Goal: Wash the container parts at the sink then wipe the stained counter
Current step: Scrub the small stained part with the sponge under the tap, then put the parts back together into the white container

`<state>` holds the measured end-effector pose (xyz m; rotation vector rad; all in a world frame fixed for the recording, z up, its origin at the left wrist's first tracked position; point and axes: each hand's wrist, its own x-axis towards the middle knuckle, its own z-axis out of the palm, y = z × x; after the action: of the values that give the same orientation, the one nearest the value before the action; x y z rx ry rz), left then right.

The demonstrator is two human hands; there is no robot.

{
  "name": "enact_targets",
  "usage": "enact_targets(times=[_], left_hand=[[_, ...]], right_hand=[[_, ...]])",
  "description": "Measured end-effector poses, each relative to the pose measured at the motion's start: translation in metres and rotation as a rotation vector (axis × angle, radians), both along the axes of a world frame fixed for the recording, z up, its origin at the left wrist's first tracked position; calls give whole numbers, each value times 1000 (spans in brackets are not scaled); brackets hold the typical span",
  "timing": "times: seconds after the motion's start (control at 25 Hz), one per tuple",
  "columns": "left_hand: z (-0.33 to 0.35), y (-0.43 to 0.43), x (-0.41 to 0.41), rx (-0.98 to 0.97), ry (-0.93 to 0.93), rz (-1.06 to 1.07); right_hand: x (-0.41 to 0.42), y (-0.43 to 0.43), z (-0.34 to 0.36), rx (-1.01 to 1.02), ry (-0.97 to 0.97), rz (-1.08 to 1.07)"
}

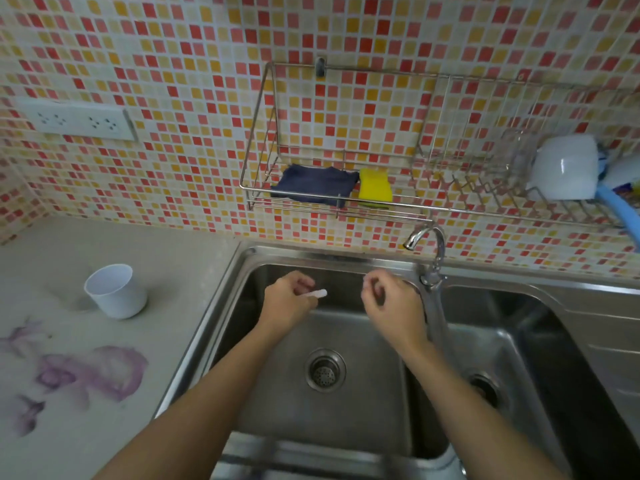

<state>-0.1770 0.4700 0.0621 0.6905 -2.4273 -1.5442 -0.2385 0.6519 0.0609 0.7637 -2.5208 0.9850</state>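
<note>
Container part point(317, 294), thin white strip, in left hand point(289, 304) grip; right hand point(393, 304) grip curled, empty.

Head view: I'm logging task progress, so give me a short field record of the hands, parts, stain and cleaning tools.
left hand: pinches small white part over left basin
right hand: fingers curled, nothing visible held
white cup: mouth up on counter
purple stain: unwiped on counter
blue cloth, yellow sponge: in wall rack

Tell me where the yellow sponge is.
In the head view, the yellow sponge sits in the wire rack on the wall, right of the blue cloth.
</note>
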Motion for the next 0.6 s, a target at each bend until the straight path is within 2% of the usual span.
enact_targets(times=[0.16,0.28,0.36,0.44,0.6], left_hand=[[-43,-16,15,82,-115,33],[-63,-37,35,114,-162,84],[-63,-55,46,106,-138,90],[-53,-88,55,117,-82,110],[-20,-180,70,-36,12,51]], right_hand=[[21,-5,-98,447,-374,10],[37,-22,-131,645,-541,48],[42,-39,-142,663,-612,39],[45,-73,-144,584,-638,34],[57,-161,-135,415,-554,25]])
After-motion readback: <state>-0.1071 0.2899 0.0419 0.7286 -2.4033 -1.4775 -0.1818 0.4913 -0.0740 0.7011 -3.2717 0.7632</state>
